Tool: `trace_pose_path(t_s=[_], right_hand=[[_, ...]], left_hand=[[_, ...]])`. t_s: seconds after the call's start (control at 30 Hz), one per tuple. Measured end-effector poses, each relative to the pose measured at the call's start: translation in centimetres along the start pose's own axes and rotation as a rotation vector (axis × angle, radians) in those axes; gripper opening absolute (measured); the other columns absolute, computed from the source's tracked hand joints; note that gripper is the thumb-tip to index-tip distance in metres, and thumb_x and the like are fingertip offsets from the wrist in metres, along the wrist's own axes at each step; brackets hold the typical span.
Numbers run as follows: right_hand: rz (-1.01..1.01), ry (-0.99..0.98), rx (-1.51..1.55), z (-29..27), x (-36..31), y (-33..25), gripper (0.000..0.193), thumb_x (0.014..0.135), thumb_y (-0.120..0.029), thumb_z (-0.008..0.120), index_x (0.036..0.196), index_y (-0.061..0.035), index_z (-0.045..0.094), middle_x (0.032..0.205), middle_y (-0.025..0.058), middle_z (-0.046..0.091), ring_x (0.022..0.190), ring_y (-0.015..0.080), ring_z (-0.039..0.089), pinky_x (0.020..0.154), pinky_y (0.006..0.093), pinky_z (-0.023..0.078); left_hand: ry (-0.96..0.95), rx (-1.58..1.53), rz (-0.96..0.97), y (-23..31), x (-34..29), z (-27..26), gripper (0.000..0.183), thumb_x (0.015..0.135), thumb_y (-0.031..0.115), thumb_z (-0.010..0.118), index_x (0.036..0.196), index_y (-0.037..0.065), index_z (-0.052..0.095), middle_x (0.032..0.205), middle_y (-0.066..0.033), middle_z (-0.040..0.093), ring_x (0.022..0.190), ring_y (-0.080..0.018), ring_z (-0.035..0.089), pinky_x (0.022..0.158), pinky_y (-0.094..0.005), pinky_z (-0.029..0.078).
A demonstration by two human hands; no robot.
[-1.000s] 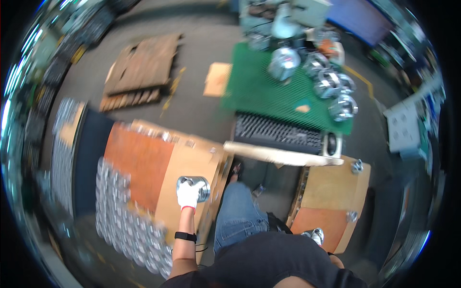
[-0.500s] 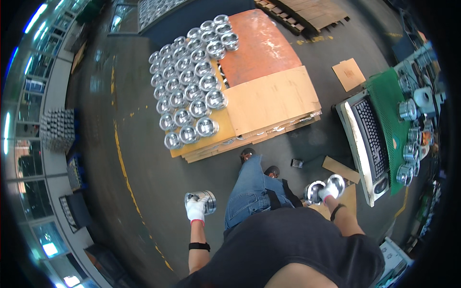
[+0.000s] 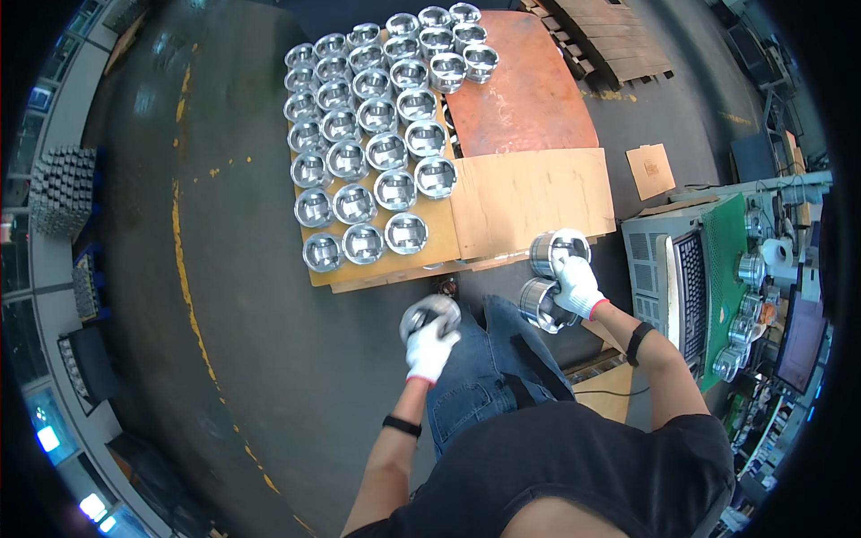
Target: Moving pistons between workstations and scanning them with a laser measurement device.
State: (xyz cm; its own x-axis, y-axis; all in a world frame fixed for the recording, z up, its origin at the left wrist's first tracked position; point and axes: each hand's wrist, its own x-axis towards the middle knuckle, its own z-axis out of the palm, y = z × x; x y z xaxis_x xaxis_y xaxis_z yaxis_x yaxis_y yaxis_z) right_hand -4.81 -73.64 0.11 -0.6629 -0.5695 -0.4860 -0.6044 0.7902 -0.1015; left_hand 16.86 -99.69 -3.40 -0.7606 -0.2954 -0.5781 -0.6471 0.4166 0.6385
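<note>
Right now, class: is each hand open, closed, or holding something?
Left hand: closed on one metal piston.
Right hand: closed on two metal pistons.

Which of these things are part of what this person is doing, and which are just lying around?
Part of the work, it seems:
one piston held in the left hand
two pistons held in the right hand
rows of pistons on the yellowish board

Apparently just lying about:
keyboard
cardboard piece on the floor
wooden pallet

No legible lettering, numbers or signs. Keyboard point(image 3: 692, 291): keys too small to read. Monitor point(image 3: 801, 345): screen contents illegible. Cardboard sheet point(image 3: 647, 186) on floor: darker mark near middle, indistinct.
</note>
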Motion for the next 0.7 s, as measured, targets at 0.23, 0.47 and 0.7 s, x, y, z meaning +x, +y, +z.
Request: trace_pose_path(t_s=[0.23, 0.47, 0.7], right_hand=[[-0.128, -0.109, -0.057, -0.5, 3.1, -1.6, 0.049, 0.058, -0.018, 0.069, 0.101, 0.002, 0.055, 0.089, 0.0211, 0.058, 0.085, 0.0375, 0.057, 0.077, 0.0438, 0.046], [-0.25, -0.052, -0.037, 2.5, 4.5, 1.9, 0.062, 0.059, -0.036, 0.078, 0.107, -0.0015, 0.059, 0.09, 0.0193, 0.059, 0.081, 0.0352, 0.057, 0.074, 0.0433, 0.046], [-0.199, -0.159, -0.034, 2.8, 11.6, 5.6, 0.05, 0.062, -0.021, 0.074, 0.104, -0.0006, 0.058, 0.09, 0.0204, 0.06, 0.083, 0.0373, 0.058, 0.075, 0.0459, 0.048]], left_hand=[[0.075, 0.407, 0.5, 3.4, 14.1, 3.7, 0.025, 0.075, 0.028, 0.064, 0.096, 0.016, 0.071, 0.077, -0.0137, 0.068, 0.073, -0.0326, 0.065, 0.068, -0.0425, 0.052], [0.023, 0.158, 0.334, 1.2, 25.3, 7.3, 0.019, 0.078, 0.021, 0.06, 0.093, 0.017, 0.071, 0.09, -0.0115, 0.069, 0.085, -0.029, 0.066, 0.08, -0.0424, 0.05], [0.003, 0.265, 0.388, 0.1, 28.6, 7.5, 0.023, 0.077, 0.017, 0.063, 0.098, 0.006, 0.066, 0.096, -0.0142, 0.068, 0.088, -0.0283, 0.065, 0.078, -0.0387, 0.051]])
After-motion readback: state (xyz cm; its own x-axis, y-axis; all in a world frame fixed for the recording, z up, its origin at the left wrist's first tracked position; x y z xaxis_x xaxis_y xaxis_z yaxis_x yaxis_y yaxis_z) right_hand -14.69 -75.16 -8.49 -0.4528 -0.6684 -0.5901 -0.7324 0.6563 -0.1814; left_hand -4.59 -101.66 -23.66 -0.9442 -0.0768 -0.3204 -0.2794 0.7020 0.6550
